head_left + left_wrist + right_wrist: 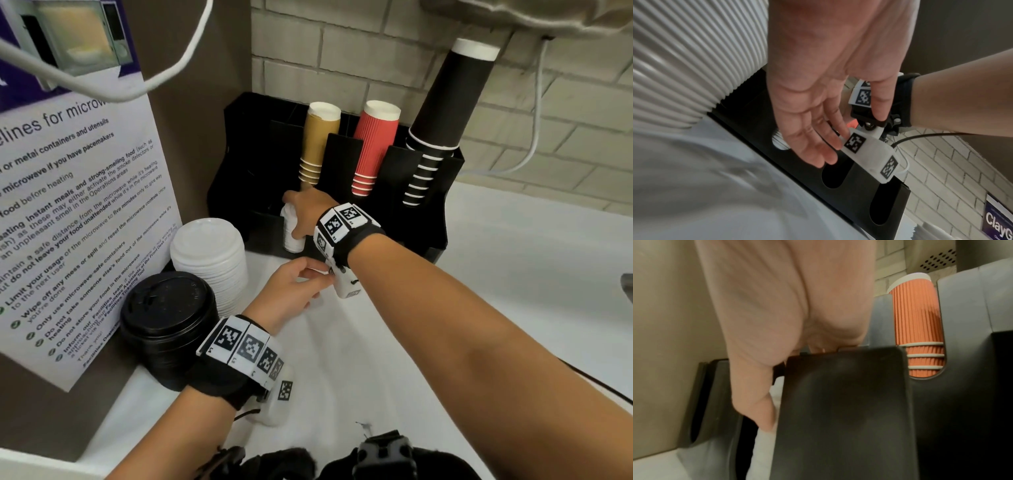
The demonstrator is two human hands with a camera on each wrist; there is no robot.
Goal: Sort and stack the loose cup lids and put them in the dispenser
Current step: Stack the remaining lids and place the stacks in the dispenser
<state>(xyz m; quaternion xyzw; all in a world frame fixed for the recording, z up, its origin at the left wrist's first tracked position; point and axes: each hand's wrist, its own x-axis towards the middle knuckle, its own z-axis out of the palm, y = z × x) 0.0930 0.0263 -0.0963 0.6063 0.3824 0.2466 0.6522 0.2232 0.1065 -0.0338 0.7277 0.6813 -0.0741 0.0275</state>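
Note:
My right hand [303,214] reaches into a left front slot of the black dispenser [239,154] and grips a stack of small white lids [292,236] from above. In the right wrist view the thumb [760,402] lies against those lids [764,444] beside the slot wall [838,418]. My left hand [294,284] hovers just under the right wrist with no lid in it. Its relaxed fingers [818,146] touch the white wrist camera housing [869,154]. A tall stack of large white lids [209,253] and a stack of black lids [168,318] stand at the left.
Gold cups [317,144], red ribbed cups [371,147] and black cups [442,102] stand upside down in the dispenser's rear slots. A microwave notice [78,212] covers the left wall. The white counter [513,257] runs right to a brick wall.

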